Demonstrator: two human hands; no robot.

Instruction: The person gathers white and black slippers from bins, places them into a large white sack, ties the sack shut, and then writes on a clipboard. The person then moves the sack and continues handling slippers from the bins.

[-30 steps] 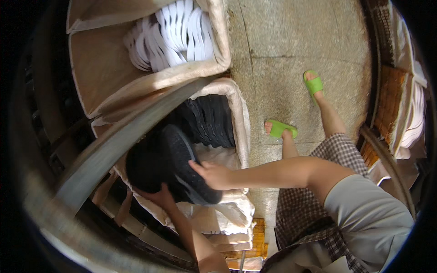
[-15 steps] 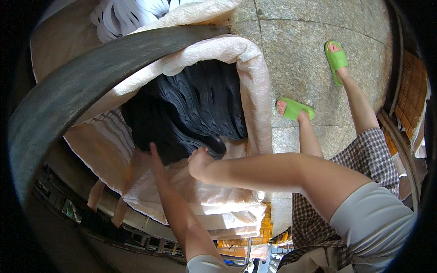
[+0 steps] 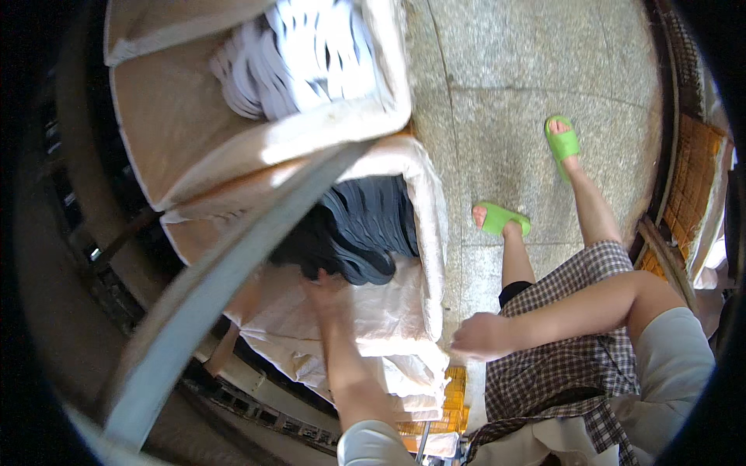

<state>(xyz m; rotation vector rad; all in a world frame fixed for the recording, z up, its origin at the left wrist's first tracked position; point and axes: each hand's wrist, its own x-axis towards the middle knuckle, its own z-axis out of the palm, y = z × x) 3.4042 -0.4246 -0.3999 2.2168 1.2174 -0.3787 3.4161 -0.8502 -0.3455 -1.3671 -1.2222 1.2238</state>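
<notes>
A pale cloth sack (image 3: 431,233) stands open with a stack of flat black curved pieces (image 3: 365,225) inside. My left hand (image 3: 322,286) reaches into it from below, fingers stretched out against the lower edge of the black stack, gripping nothing that I can see. My right hand (image 3: 478,335) hangs outside the sack, just past its near right corner, fingers curled in and empty. A second sack (image 3: 186,132) behind holds a pile of similar white pieces (image 3: 311,54).
A grey metal bar (image 3: 233,272) runs diagonally across the sacks, hiding part of the black stack. My feet in green slippers (image 3: 501,219) stand on the stone floor (image 3: 497,93). Yellow crates (image 3: 447,388) lie below the sack; orange crates (image 3: 699,171) stand at the right.
Both hands were on a bundle of black pieces. Now the bundle lies in the sack; my right hand has come out to the right, and my left hand stays at the stack.
</notes>
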